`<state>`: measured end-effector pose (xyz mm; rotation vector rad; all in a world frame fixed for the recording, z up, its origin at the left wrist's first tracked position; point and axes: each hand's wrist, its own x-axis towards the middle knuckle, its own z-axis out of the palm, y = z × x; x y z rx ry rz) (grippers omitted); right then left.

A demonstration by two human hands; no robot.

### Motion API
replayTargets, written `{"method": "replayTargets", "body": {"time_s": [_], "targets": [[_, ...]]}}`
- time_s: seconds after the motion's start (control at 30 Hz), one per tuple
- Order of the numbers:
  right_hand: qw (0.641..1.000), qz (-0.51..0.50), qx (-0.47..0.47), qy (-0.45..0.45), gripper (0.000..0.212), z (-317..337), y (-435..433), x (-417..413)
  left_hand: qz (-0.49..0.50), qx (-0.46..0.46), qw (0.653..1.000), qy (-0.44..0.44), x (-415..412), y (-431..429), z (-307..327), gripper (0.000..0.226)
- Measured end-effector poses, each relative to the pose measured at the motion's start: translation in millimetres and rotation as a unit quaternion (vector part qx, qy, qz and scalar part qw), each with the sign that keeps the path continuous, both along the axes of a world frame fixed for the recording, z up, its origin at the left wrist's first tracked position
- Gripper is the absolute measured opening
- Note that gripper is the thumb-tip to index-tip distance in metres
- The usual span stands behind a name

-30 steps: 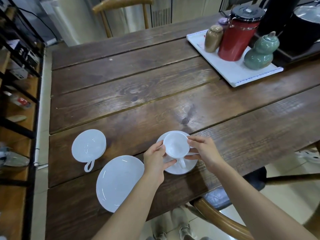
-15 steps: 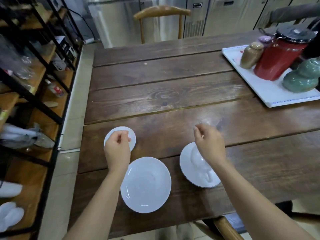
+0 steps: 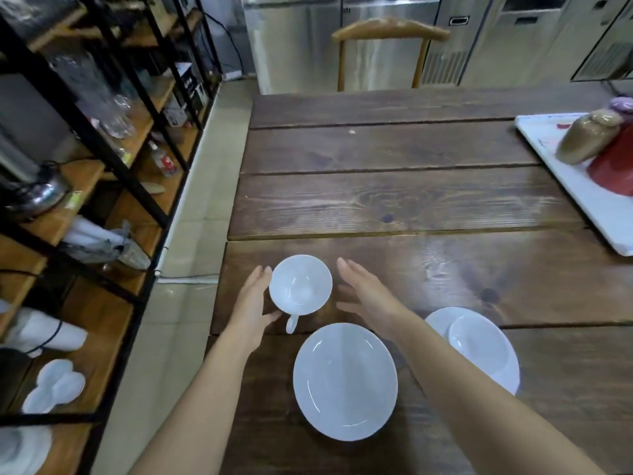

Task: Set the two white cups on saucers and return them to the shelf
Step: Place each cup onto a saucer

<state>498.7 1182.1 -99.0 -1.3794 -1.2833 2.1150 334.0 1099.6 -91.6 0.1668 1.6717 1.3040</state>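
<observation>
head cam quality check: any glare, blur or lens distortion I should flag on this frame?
Head view: soft overall, no hard shadows. Glare sheens the table planks just beyond the hands. Wide-angle bending is strong, with the shelf uprights leaning at the left. The red jar and tray are smeared and cut off at the right edge. The cup and empty saucer read fairly clearly, edges slightly soft.

Red jar (image 3: 616,166) and tray (image 3: 582,197) edge-cropped

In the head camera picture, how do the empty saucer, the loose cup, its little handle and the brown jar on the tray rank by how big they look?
Largest to smallest as they look:
1. Empty saucer
2. Loose cup and brown jar: look alike; the jar stands farther off, so I won't rank them.
3. Cup handle
</observation>
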Motion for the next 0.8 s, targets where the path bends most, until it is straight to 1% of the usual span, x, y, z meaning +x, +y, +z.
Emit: {"method": "replayTargets", "body": {"time_s": [0.03,0.1,0.17,0.2,0.27,0.33,0.4,0.47,0.57,0.67,0.8], "targets": [[1.0,0.015,-0.019,0.014,0.078,-3,-1,-8,-0.009,0.004,1.0,-0.027,-1,-1,-1,0.05],[0.997,0.027,-0.062,0.04,0.075,-7,-2,-20,-0.025,0.01,0.997,-0.077,0,-3,-1,0.04],[0.993,0.02,-0.099,0.057,0.068,-6,-3,-26,-0.038,0.012,0.995,-0.091,2,-5,1,0.027],[0.993,0.016,-0.1,0.053,0.066,-4,-4,-29,-0.042,0.013,0.996,-0.084,3,-5,2,0.024],[0.997,0.004,-0.074,0.023,0.06,1,-6,-32,-0.035,0.009,0.998,-0.046,2,-5,6,0.022],[0.999,-0.023,-0.03,-0.014,0.05,9,-8,-30,-0.024,-0.001,1.0,0.001,2,-5,13,0.018],[0.999,-0.036,0.015,-0.031,0.042,17,-11,-24,-0.03,-0.005,0.999,0.042,3,-8,20,0.014],[0.998,-0.035,0.036,-0.032,0.039,23,-14,-14,-0.048,0.0,0.997,0.062,7,-13,27,0.017],[0.998,-0.029,0.049,-0.037,0.031,28,-22,7,-0.099,0.005,0.994,0.038,17,-26,32,0.017],[0.997,-0.027,0.043,-0.057,0.023,27,-34,28,-0.151,-0.016,0.988,0.014,30,-41,28,0.014],[0.995,-0.014,0.051,-0.087,0.021,22,-53,46,-0.183,-0.042,0.982,0.0,44,-59,17,0.021]]}}
